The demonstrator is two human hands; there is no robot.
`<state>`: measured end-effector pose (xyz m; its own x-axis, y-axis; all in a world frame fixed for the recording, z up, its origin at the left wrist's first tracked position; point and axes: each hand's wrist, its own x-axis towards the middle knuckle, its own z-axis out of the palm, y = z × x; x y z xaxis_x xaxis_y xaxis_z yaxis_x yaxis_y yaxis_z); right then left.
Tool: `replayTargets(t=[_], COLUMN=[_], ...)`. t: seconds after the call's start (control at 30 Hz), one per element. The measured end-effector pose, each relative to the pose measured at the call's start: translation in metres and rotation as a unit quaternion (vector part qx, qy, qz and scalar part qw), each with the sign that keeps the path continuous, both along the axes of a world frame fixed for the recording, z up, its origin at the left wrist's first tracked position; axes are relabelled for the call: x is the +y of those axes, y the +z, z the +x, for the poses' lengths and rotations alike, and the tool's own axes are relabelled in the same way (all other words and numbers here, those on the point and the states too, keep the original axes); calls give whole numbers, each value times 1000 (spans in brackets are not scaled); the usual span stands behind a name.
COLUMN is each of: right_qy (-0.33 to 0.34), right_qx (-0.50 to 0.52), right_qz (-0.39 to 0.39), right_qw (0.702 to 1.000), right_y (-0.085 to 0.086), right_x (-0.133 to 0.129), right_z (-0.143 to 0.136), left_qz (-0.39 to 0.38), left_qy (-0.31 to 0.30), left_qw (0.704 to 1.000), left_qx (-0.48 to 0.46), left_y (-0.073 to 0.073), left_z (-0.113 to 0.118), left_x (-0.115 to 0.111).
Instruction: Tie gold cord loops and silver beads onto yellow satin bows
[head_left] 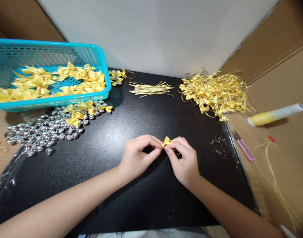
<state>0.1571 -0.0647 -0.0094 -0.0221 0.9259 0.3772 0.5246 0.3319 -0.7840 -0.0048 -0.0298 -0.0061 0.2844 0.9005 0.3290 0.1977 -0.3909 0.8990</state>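
Note:
Over the middle of the black table top (131, 201), a small yellow ribbon bow (167, 141) is pinched between my two hands. My left hand (141, 152) closes thumb and forefinger at the bow's left side; whether it grips the ribbon or a thin tie there is too small to tell. My right hand (183, 158) pinches the bow from the right and below, its other fingers curled. A bit of thin gold cord shows under the right fingers. Beyond the hands lies a bundle of cut gold cords (151, 89).
A turquoise basket (105, 71) of yellow bows stands at the left, with silver beads (42, 132) before it. Finished-looking bows with cord loops (213, 94) are heaped at the back right. Pink thread snips (244, 148) and a yellow thread spool (265, 117) lie right.

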Motion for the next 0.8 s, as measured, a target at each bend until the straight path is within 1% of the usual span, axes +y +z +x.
replayTargets(t=[0.1,0.2,0.27,0.37,0.43,0.53,0.7,0.8], right_qy=[-5,-45,-56,-12,11,8,-9,1], right_qx=[-1,-14,-32,-44,-29,7,85,140], right_qz=[4,18,25,10,-9,-18,15,-8], right_qw=[1000,999,998,999,999,1000,996,990], right_y=[3,8,11,12,11,9,8,5], right_x=[1,3,5,7,8,8,10,13], right_z=[4,11,14,14,13,14,19,19], left_qz=[25,54,86,145,167,168,154,152], left_qy=[-7,-9,-24,-55,-66,-77,-95,-103], left_qw=[1000,998,995,987,983,982,982,981], left_qx=[13,29,39,41,41,46,53,57], left_y=[1,1,1,0,-1,0,5,6], left_z=[-1,-2,-2,-2,-3,-4,-4,-4], left_x=[1,2,3,3,4,8,14,17])
